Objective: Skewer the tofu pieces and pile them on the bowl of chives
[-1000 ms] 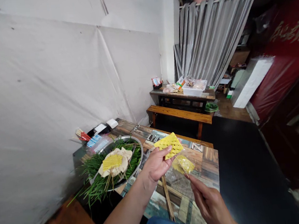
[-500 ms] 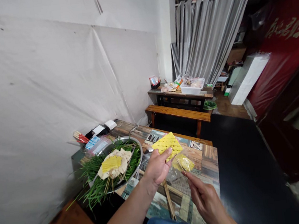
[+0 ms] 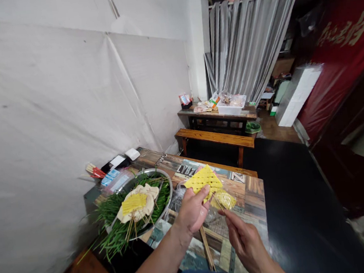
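My left hand (image 3: 193, 207) grips a flat yellow slitted food sheet (image 3: 203, 180) by its near corner, thumb on top. Between the fingers of my right hand (image 3: 246, 236) is a thin wooden skewer (image 3: 218, 203), its tip at the sheet's lower edge; how far it goes in I cannot make out. Just behind, a clear bag of yellow sheets (image 3: 225, 199) lies on the table. Loose skewers (image 3: 207, 249) rest below my left hand. To the left stands a metal bowl (image 3: 170, 186) of green chives (image 3: 114, 236), topped with skewered pale slices (image 3: 148, 201) and a yellow piece (image 3: 133, 203).
The patterned wood table (image 3: 255, 198) carries a black box (image 3: 121, 162), blue packets (image 3: 109, 177) and red-wrapped sticks (image 3: 95, 170) at its left end. Beyond it are a wooden bench (image 3: 215, 138) and a second table with a white plastic tub (image 3: 230, 110). A wall rises on the left.
My right hand and the skewer have shifted slightly left. The yellow sheet has dipped a little in my left hand, and the camera view has turned slightly.
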Demonstrator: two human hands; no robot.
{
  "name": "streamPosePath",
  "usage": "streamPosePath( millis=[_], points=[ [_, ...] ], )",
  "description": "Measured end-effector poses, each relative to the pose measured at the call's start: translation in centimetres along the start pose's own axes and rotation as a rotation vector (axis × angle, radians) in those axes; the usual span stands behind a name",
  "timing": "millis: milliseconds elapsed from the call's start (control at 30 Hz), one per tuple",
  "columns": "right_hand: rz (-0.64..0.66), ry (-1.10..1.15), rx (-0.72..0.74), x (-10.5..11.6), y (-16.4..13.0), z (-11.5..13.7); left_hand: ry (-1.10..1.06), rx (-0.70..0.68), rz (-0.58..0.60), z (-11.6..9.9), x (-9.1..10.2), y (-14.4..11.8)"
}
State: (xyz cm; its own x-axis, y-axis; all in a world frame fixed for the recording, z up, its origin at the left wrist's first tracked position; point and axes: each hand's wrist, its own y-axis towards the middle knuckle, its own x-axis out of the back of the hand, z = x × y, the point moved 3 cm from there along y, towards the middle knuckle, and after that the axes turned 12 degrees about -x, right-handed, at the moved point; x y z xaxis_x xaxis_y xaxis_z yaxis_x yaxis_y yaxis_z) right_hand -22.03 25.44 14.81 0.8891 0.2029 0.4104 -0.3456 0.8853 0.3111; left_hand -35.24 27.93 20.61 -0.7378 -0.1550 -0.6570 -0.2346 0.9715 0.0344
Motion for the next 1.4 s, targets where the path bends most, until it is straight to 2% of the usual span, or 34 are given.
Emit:
streamPosePath(
  millis=[267,567,767,933,1200,1400],
  points=[
    [0.023,0.012,0.037,0.1,-0.2,0.3,-0.048,0.055,-0.126,-0.9,0.3,-0.5],
    [0.041,0.000,0.063,0.1,0.0,1.0,0.013,0.034,-0.108,-0.7,0.8,-0.7],
    [0.054,-0.004,0.052,-0.1,0.1,1.0,0.032,0.025,-0.057,-0.6,0.4,-1.0],
    [-0.002,-0.002,0.084,-0.5,0.2,0.7,0.011,0.059,-0.046,-0.3,-0.1,-1.3],
    [-0.025,-0.016,0.112,-0.6,0.4,0.5,-0.089,0.039,-0.124,-0.9,-0.1,-1.1],
    [-0.005,-0.021,0.122,-0.4,0.5,0.9,-0.041,0.036,-0.183,-0.7,-0.1,-0.9]
  ],
)
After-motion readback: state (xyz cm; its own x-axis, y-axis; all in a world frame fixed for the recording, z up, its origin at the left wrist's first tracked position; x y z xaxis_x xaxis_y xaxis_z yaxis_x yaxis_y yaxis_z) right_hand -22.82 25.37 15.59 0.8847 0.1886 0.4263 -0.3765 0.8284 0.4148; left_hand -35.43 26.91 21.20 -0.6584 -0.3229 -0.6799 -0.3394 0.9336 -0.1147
